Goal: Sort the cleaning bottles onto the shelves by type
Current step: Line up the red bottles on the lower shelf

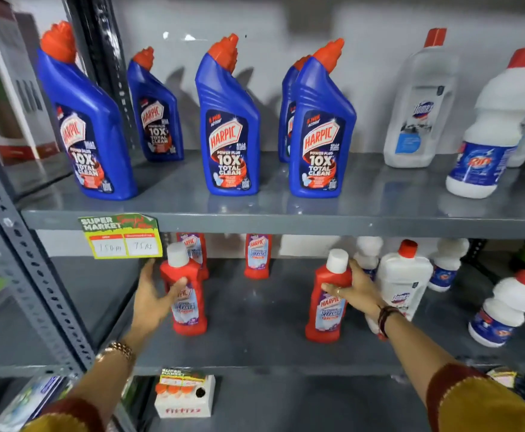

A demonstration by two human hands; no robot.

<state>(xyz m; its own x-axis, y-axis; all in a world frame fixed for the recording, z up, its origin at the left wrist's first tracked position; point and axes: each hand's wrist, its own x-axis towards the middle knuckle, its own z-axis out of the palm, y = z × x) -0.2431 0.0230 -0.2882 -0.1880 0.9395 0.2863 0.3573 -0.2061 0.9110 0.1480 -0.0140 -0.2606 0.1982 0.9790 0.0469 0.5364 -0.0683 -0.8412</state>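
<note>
On the lower shelf (255,350) stand two red Harpic bathroom cleaner bottles with white caps. My left hand (153,296) lies against the side of the left red bottle (189,310), thumb on its label, fingers straight and spread upward beside it. My right hand (353,289) is wrapped around the right red bottle (328,313), fingers across its front. Two more red Harpic bottles (257,257) stand at the back. Several blue Harpic bottles (228,126) with red caps line the upper shelf (286,218).
White Domex (418,113) and Rin (488,135) bottles stand at the upper right, and more white bottles (402,285) crowd the lower right beside my right hand. A yellow price tag (122,236) hangs from the upper shelf edge. A grey upright post (21,263) borders the left.
</note>
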